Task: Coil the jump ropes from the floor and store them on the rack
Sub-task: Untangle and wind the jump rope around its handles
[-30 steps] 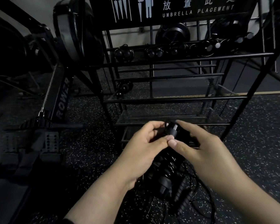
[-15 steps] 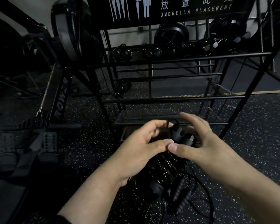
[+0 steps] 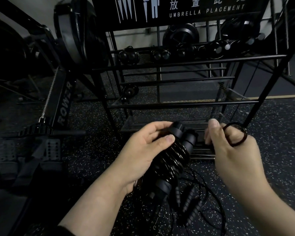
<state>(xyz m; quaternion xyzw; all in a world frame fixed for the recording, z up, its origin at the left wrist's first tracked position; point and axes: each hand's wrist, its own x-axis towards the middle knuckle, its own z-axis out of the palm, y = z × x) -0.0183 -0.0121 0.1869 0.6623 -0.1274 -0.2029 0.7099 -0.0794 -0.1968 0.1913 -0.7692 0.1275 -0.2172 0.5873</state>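
Observation:
My left hand point(image 3: 141, 150) grips a black jump rope point(image 3: 175, 150), its two handles side by side with the cord wound round them in tight turns. My right hand point(image 3: 232, 147) is off to the right of the bundle and holds a small loop of black cord point(image 3: 238, 133) around its fingers. More jump ropes point(image 3: 192, 206) lie tangled on the speckled floor below my hands, with ribbed handles showing. The black metal rack point(image 3: 186, 104) stands just beyond, and several coiled ropes point(image 3: 160, 54) hang from its upper bar.
A rowing machine point(image 3: 63, 106) marked ROWER stands at the left, its rail slanting toward the rack. An "UMBRELLA PLACEMENT" sign point(image 3: 206, 10) tops the rack. A mesh shelf point(image 3: 160, 121) sits low in the rack. Dark speckled rubber floor point(image 3: 279, 130) spreads to the right.
My right hand has left the handle tops and moved right, now with a loop of cord around its fingers. The left hand keeps its grip on the wound bundle.

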